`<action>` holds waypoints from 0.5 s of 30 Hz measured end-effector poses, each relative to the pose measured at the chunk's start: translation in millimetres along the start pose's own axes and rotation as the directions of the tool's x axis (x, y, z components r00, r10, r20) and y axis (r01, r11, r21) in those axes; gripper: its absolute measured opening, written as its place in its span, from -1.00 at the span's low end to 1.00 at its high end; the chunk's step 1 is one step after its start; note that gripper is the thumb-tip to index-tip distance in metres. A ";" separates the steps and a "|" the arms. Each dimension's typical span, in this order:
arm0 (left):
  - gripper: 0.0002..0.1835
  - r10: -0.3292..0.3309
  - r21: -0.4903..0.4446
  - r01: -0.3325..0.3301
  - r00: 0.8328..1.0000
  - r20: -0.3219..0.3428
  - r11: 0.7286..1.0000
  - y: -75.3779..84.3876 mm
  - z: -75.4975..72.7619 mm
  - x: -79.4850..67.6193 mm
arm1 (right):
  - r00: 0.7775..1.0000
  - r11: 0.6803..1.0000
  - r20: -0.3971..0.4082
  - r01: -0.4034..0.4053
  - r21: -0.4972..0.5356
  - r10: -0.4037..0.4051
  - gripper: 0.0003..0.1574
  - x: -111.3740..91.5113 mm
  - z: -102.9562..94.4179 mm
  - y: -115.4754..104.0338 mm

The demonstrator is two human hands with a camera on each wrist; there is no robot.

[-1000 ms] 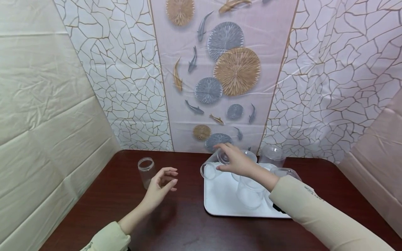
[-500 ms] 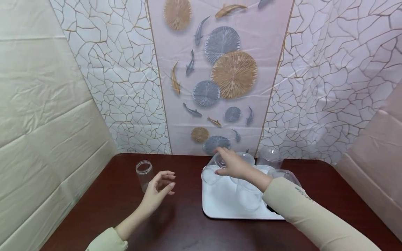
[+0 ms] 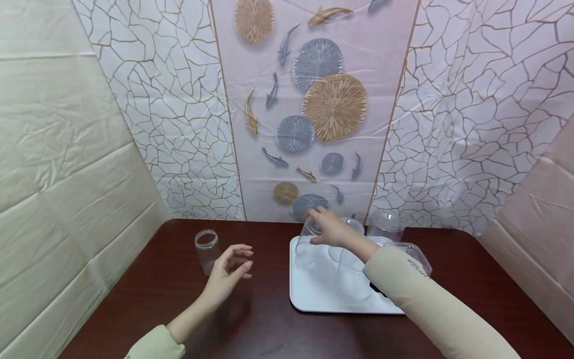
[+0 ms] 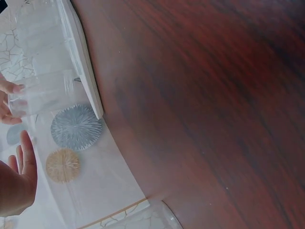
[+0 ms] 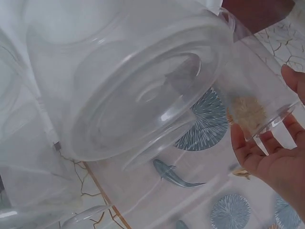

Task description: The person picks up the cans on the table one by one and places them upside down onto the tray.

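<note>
My right hand (image 3: 332,228) grips a clear plastic jar (image 3: 306,247) near its base. That jar is turned mouth down over the far left corner of the white tray (image 3: 309,303). In the left wrist view its rim meets the tray, and fingers wrap the jar's (image 4: 45,93) upper end. Fingers and thumb of the right hand (image 5: 276,152) lie on either side of the jar (image 5: 248,76) in the right wrist view. Off to the left, my left hand (image 3: 222,274) hovers with loosely bent fingers, holding nothing. Just behind it an open clear jar (image 3: 207,243) stands mouth up on the table.
Several more clear jars share the tray, among them a front one (image 3: 352,283), a back right one (image 3: 386,224) and a right one (image 3: 417,257), partly behind my sleeve. The dark red table (image 3: 269,334) ends at a patterned cloth wall (image 3: 314,169).
The jar in my right hand has gone from tilted to nearly upright, mouth down, its rim swinging right onto the tray. The left hand has barely moved. The head view has shifted slightly.
</note>
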State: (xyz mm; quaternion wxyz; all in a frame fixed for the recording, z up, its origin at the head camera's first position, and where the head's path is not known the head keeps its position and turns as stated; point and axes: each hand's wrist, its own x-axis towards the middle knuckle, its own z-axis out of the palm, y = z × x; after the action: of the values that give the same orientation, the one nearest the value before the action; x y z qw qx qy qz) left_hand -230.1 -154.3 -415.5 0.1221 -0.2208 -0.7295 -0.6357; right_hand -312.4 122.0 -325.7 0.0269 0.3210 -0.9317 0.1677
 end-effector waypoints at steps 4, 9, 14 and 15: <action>-0.67 0.002 0.000 -0.002 1.000 0.002 1.000 -0.9 0.4 -0.2 | 1.000 1.000 0.006 -0.009 -0.022 0.009 -0.33 4.2 1.0 1.3; -0.67 0.003 -0.001 -0.003 1.000 0.001 1.000 -0.6 -0.6 -0.7 | 1.000 0.999 0.022 -0.017 -0.031 0.018 -0.33 9.7 1.8 2.1; -0.66 0.001 -0.007 -0.001 1.000 0.004 1.000 -0.8 -1.5 -1.3 | 0.999 0.999 0.038 -0.036 -0.038 0.037 -0.30 13.4 2.9 3.7; -0.66 0.001 -0.009 -0.001 1.000 0.004 1.000 -0.8 -1.6 -1.6 | 0.998 0.998 0.041 -0.039 -0.040 0.041 -0.29 14.0 3.1 3.8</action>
State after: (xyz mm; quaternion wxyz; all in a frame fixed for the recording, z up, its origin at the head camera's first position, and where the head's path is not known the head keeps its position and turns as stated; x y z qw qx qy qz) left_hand -229.3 -156.2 -416.7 0.1200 -0.2228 -0.7268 -0.6385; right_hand -325.7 115.5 -327.5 0.0106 0.3050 -0.9415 0.1430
